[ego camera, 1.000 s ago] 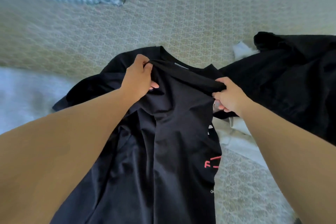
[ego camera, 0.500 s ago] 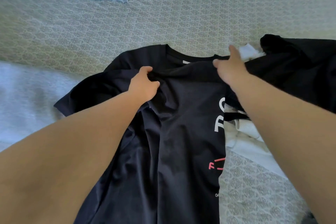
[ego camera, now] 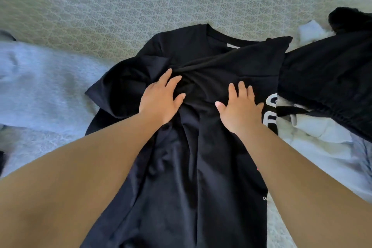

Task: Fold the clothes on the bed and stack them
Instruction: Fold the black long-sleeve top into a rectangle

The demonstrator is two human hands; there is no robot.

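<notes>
On the bed [ego camera: 181, 6], both hands press flat on the black T-shirt [ego camera: 201, 147].

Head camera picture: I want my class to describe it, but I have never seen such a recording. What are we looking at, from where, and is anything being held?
The camera sits on a person's head and looks down at their own bare arms. No machine is involved. A black T-shirt lies on a patterned bedspread. The left hand and right hand rest flat on it with fingers spread, holding nothing. A grey garment lies to the left; another black garment and white clothes lie to the right.
</notes>
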